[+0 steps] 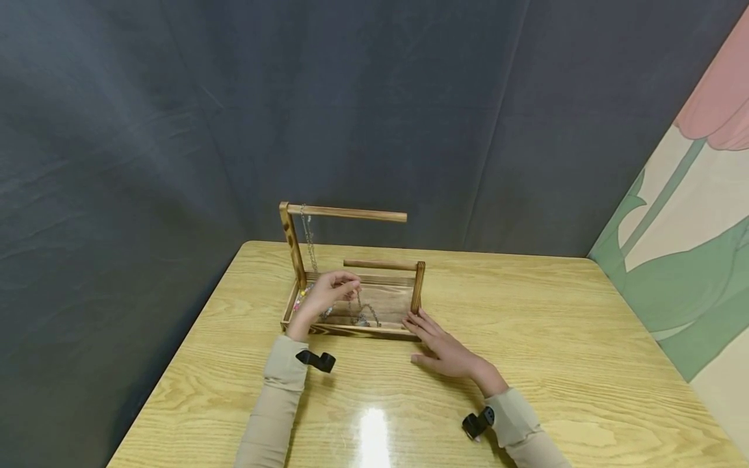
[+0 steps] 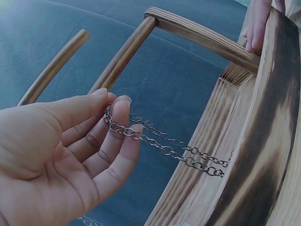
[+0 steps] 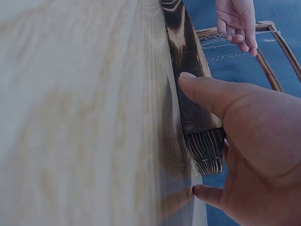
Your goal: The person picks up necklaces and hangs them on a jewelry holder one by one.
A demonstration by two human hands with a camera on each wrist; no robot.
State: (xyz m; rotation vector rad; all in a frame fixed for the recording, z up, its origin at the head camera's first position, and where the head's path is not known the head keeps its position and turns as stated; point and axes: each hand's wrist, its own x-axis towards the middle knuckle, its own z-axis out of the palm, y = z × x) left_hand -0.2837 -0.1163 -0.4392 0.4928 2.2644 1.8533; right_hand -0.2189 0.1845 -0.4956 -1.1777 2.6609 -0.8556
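My left hand (image 1: 329,292) is over a wooden jewelry stand (image 1: 357,331) with a shallow tray base. Thumb and fingertips pinch a metal chain necklace (image 2: 167,149), whose two strands run down into the tray. Part of the chain (image 1: 370,311) lies near the tray's front wall. My right hand (image 1: 445,351) rests at the tray's front right corner, fingers extended and thumb against the front wall. Another chain necklace (image 1: 310,240) hangs from the taller bar (image 1: 351,213) near its left post.
Colorful beads (image 1: 301,297) lie at the tray's left end. The lower bar (image 1: 380,264) extends left from the right post (image 1: 418,286). The stand is on a wooden table (image 1: 556,325), with a dark curtain (image 1: 374,117) behind and a flower-painted panel (image 1: 690,260) at right.
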